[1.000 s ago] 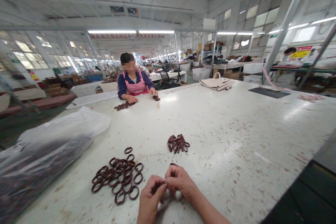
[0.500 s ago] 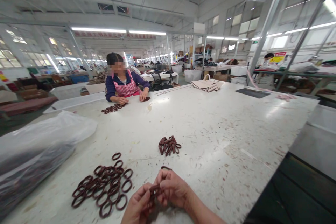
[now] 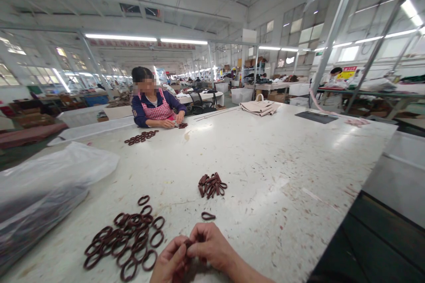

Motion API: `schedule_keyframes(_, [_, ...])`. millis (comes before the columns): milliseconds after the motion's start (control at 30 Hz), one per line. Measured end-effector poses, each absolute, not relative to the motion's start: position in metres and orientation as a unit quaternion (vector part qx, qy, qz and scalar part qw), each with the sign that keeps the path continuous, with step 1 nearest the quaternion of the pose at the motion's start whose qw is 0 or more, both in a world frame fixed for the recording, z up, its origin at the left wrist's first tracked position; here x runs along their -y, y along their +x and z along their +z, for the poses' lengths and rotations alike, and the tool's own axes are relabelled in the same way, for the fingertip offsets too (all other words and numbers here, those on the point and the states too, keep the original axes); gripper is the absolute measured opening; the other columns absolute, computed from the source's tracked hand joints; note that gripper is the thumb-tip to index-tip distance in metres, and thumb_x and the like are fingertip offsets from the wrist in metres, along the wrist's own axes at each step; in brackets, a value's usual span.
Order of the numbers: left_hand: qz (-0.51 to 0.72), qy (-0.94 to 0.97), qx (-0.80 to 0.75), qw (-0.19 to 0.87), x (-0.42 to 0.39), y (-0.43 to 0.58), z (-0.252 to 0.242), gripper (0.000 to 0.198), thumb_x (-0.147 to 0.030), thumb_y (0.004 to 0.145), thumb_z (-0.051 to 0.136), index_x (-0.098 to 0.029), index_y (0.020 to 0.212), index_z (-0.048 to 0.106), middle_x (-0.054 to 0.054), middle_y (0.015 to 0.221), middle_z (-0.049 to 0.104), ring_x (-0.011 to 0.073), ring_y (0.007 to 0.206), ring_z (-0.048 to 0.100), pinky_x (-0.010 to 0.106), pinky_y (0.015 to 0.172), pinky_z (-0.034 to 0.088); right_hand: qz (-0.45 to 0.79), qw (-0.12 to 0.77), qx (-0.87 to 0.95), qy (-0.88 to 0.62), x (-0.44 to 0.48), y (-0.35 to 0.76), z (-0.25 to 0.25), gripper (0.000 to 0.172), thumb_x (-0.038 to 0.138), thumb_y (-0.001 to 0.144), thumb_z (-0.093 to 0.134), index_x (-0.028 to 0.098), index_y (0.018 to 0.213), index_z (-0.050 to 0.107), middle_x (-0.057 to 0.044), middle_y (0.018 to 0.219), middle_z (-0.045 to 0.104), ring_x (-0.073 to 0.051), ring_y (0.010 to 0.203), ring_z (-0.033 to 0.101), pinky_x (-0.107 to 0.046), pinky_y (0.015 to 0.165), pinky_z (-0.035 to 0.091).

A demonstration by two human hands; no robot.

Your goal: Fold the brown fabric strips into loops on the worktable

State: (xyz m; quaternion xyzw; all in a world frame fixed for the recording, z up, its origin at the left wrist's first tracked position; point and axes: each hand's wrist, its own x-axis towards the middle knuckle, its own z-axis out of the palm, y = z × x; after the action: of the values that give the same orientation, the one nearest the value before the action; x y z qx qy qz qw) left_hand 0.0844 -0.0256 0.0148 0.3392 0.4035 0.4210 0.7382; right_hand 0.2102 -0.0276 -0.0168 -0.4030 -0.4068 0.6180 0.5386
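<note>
My left hand [image 3: 169,263] and my right hand [image 3: 209,245] meet at the near edge of the white table [image 3: 265,154]. Both pinch a small dark brown loop [image 3: 187,244] between their fingertips; most of it is hidden by the fingers. Just left of my hands lies a spread of several dark brown round loops [image 3: 128,239]. A single flattened loop [image 3: 208,216] lies right beyond my right hand. Farther out sits a small heap of folded loops [image 3: 211,184].
A clear plastic bag [image 3: 43,190] full of dark loops lies at the left. Across the table a person in a checked apron [image 3: 152,105] handles loops beside a row of them [image 3: 141,136]. Folded beige bags [image 3: 260,106] and a dark mat [image 3: 315,116] lie far right.
The view has swung right and down a little. A single flattened loop now shows on the table beyond my right hand. My hands stay together, fingers working the loop.
</note>
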Motion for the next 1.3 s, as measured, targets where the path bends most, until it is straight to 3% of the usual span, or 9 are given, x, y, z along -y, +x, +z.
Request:
schedule_keyframes(233, [0.435,0.373,-0.41,0.709,0.027,0.087,0.023,0.033,-0.032,0.051,0.078,-0.014,0.075,0.065,0.002,0.065,0.057,0.0103,0.056,0.047,0.02,0.053,0.041,0.509,0.619,0.419,-0.426,0.03,0.213,-0.001,0.015,0.018,0.057,0.067,0.014,0.055,0.052,0.007,0.044,0.043,-0.004,0.041,0.035,-0.016,0.041,0.026])
schedule_keyframes(400, [0.44,0.41,-0.396,0.694,0.029,0.085,0.02,0.027,-0.027,0.054,0.076,-0.015,0.075,0.064,0.001,0.065,0.056,0.0098,0.055,0.046,0.02,0.052,0.039,0.518,0.602,0.425,-0.435,0.029,0.213,-0.006,0.012,0.02,0.062,0.061,0.016,0.059,0.049,0.009,0.039,0.039,-0.005,0.034,0.031,-0.018,0.036,0.023])
schedule_keyframes(500, [0.466,0.414,-0.4,0.672,0.029,0.085,0.012,0.026,-0.027,0.054,0.075,-0.015,0.074,0.063,-0.001,0.061,0.052,0.0085,0.051,0.043,0.019,0.048,0.035,0.49,0.589,0.448,-0.461,0.028,0.211,-0.009,0.008,0.016,0.061,0.056,0.017,0.059,0.048,0.008,0.044,0.04,-0.006,0.038,0.032,-0.018,0.039,0.024])
schedule_keyframes(700, [0.493,0.504,-0.465,0.535,0.033,0.091,0.0,0.024,-0.027,0.055,0.071,-0.014,0.073,0.062,-0.001,0.058,0.051,0.0108,0.054,0.045,0.02,0.05,0.037,0.295,0.545,0.531,-0.578,0.032,0.205,-0.016,0.009,0.009,0.061,0.045,0.018,0.059,0.046,0.005,0.051,0.041,-0.009,0.051,0.039,-0.02,0.049,0.027])
schedule_keyframes(933, [0.48,0.614,-0.487,0.394,0.038,0.09,-0.003,0.015,-0.028,0.071,0.058,-0.017,0.081,0.064,0.004,0.073,0.061,0.0178,0.068,0.054,0.026,0.064,0.044,0.188,0.502,0.608,-0.586,0.039,0.206,-0.017,0.018,0.013,0.073,0.04,0.018,0.078,0.057,-0.001,0.064,0.054,-0.014,0.059,0.048,-0.024,0.056,0.032])
schedule_keyframes(1133, [0.456,0.677,-0.524,0.243,0.035,0.083,-0.007,0.011,-0.022,0.076,0.047,-0.018,0.075,0.057,0.003,0.071,0.057,0.0163,0.067,0.053,0.026,0.063,0.041,0.195,0.48,0.632,-0.577,0.047,0.2,-0.012,0.014,0.017,0.076,0.042,0.017,0.074,0.055,0.0,0.059,0.052,-0.012,0.055,0.046,-0.024,0.055,0.031])
schedule_keyframes(1300, [0.426,0.682,-0.56,0.198,0.032,0.083,-0.01,0.008,-0.021,0.078,0.04,-0.019,0.077,0.048,-0.002,0.063,0.05,0.0137,0.059,0.049,0.024,0.057,0.037,0.409,0.49,0.55,-0.538,0.047,0.193,-0.014,0.013,0.029,0.077,0.047,0.018,0.07,0.047,0.006,0.046,0.045,-0.008,0.04,0.041,-0.019,0.041,0.029])
